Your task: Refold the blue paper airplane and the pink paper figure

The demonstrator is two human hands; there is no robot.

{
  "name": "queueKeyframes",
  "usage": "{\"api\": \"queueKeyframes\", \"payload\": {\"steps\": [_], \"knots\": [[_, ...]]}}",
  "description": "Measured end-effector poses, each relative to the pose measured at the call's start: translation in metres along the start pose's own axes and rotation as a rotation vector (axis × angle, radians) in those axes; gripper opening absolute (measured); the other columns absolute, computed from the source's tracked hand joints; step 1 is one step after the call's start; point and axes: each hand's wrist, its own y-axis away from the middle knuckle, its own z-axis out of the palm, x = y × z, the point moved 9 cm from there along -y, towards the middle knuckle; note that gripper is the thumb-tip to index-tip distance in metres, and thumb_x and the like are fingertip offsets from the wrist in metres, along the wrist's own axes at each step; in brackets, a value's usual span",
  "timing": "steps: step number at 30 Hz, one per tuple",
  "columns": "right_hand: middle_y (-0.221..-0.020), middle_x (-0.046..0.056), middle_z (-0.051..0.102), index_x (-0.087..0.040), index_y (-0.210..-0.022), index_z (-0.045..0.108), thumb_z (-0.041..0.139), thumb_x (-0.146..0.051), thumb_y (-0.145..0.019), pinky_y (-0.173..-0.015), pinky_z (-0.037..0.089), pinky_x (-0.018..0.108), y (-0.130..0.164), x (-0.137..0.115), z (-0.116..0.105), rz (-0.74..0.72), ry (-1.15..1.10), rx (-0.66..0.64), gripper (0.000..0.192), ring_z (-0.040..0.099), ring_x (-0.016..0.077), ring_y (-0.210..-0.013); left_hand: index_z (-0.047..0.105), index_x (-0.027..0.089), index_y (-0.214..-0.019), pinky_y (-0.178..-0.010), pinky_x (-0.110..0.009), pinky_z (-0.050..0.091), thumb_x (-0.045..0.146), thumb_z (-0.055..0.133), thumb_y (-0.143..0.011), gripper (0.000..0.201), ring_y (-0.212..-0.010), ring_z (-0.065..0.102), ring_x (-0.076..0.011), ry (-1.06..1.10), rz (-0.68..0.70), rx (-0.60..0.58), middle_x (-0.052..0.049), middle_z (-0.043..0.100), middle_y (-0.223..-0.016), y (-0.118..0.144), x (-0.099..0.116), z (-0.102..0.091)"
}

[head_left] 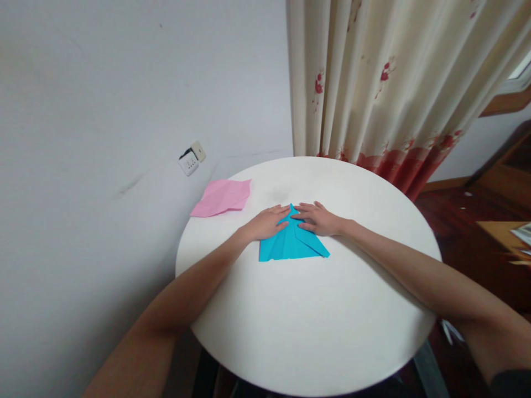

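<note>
— Where is the blue paper (292,243) sitting?

— Just above the middle of the frame, flat on the round white table (315,320). It is folded into a triangle, with the tip pointing toward the top of the frame and the wide edge toward the bottom. Its long axis runs up and down the picture.

— And the hands?

— Both lie at the tip. The left hand (267,222) presses flat on the left slope, fingers stretched out and close together, gripping nothing. The right hand (317,219) mirrors it on the right slope, fingers also flat and extended. Their fingertips nearly meet at the point.

— Which is nearer the paper?

— Neither; both touch it, one on each side of the centre fold.

— Anything else around?

— A pink paper (222,197) lies well apart, up and left, near the wall socket (191,158). A curtain (394,83) hangs at the upper right.
</note>
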Motion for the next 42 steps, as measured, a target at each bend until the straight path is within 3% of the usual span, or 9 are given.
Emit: {"api": "queueKeyframes", "payload": {"steps": [35,42], "knots": [[-0.159,0.011,0.033,-0.032,-0.149,0.044,0.044,-0.045,-0.101,-0.109,0.019,0.074,-0.001,-0.001,0.0,0.005,0.005,-0.002,0.05,0.029,0.0377,-0.146,0.035,0.022,-0.153,-0.118,-0.042,0.026,0.043,0.031,-0.104,0.054,-0.148,0.029,-0.0261,-0.01,-0.03,0.032,-0.007,0.03,-0.161,-0.004,0.0,0.002],[-0.159,0.013,0.033,-0.028,-0.147,0.048,0.044,-0.045,-0.1,-0.109,0.019,0.073,0.0,-0.001,0.0,0.003,0.005,-0.007,0.05,0.027,0.0375,-0.147,0.054,0.019,-0.141,-0.117,-0.037,0.031,0.035,0.037,-0.102,0.045,-0.139,0.044,-0.0236,-0.039,0.003,0.015,-0.006,0.049,-0.15,0.002,0.014,-0.015]]}}
